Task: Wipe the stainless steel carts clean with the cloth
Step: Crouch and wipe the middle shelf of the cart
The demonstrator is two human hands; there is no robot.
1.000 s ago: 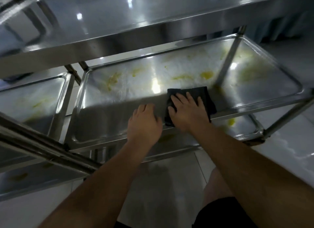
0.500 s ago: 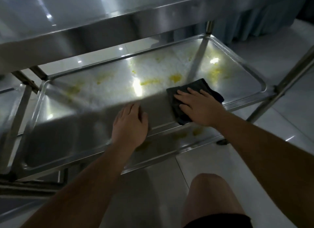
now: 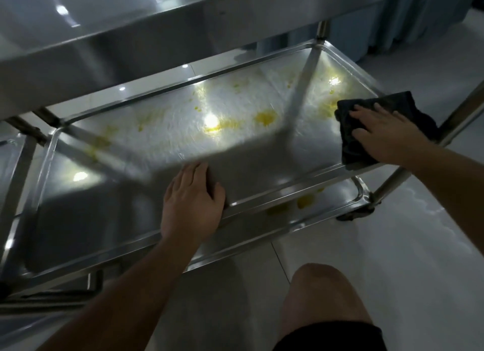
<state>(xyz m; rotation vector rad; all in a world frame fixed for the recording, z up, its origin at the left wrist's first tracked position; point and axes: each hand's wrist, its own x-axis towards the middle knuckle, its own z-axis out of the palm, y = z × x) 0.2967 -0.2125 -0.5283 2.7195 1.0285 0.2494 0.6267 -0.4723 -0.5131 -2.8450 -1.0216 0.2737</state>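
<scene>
The right hand (image 3: 385, 133) lies flat and open on a dark cloth (image 3: 351, 138), pressing it down at the right end of the cart's middle shelf (image 3: 146, 164). It does not grip the cloth. The cloth sits by the shelf's right rim, close to a cart leg (image 3: 455, 117). The left hand (image 3: 191, 204) rests open on the near rim of the same shelf, holding nothing. Yellow stains (image 3: 265, 117) spot the shiny shelf toward the back. More yellow spots (image 3: 305, 201) show on the lower shelf. A bare knee (image 3: 322, 293) is over the pale floor (image 3: 419, 246).
</scene>
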